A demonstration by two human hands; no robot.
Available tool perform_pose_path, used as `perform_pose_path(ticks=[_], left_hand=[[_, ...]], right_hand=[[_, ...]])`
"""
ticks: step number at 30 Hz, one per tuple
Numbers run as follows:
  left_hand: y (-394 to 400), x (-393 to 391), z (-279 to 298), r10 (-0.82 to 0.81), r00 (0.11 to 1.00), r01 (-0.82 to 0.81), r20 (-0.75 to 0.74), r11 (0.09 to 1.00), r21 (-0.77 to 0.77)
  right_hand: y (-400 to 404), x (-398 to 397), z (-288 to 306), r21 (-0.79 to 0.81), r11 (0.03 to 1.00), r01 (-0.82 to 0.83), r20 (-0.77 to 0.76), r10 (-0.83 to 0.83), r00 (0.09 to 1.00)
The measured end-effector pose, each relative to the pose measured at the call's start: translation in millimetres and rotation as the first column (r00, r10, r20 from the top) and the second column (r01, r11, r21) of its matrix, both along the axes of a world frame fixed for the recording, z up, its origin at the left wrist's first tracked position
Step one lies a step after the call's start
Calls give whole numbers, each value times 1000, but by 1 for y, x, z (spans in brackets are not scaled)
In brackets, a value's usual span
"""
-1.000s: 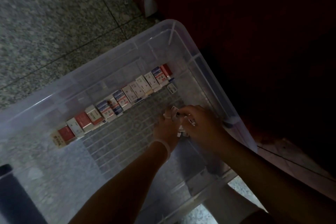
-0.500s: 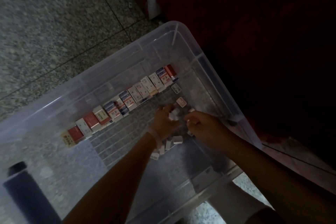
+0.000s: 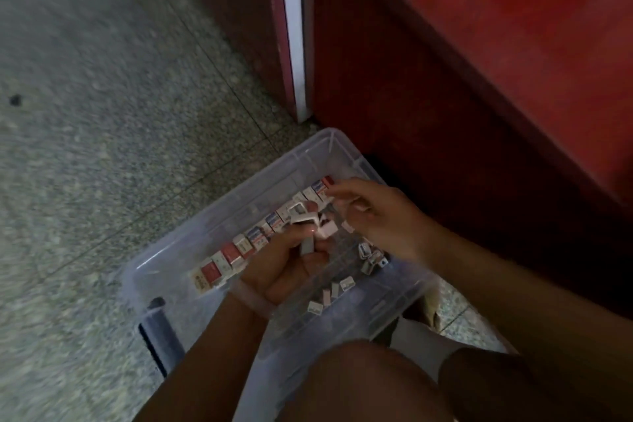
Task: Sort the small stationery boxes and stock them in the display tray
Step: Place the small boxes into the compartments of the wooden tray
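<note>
Small boxes: red, blue and white cardboard stationery boxes stand in a row along the far wall of the clear plastic bin.
Loose boxes: white ones lie scattered on its bottom.
Left hand: fingers clenched round several white boxes.
Right hand: fingers curled; whether they hold anything, I cannot tell.
Bin: on the speckled floor, beside a red cabinet.

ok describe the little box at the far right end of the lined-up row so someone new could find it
Start at the clear plastic bin on the speckled floor beside the red cabinet. Along its far wall runs a row of small boxes. Follow it to the corner nearest the cabinet: the last box is red, just past the right hand's fingertips, while its neighbour is blue and white.
</note>
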State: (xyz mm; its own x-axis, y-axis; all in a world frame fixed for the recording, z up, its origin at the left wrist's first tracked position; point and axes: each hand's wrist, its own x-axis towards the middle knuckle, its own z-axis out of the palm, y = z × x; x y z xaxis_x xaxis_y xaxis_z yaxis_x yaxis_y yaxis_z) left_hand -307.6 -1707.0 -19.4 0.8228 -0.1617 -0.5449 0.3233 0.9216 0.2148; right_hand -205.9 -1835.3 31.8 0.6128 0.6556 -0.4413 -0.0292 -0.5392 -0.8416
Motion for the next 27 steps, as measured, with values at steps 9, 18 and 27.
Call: perform_pose_path(ticks=[9, 18, 27], left_hand=[[-22, -11, 125, -226, 958, 170, 177, 943, 284], [-61, -39, 195, -390, 873, 174, 292, 810, 560], [-128, -48, 242, -249, 950, 144, 188, 884, 444]], right_hand=[[-34, -26, 132, -67, 922, -382, 658, 329, 678], [-86, -63, 185, 23, 925, -379, 811, 204, 549], [-152, -93, 213, 169, 958, -233, 844, -18, 536]])
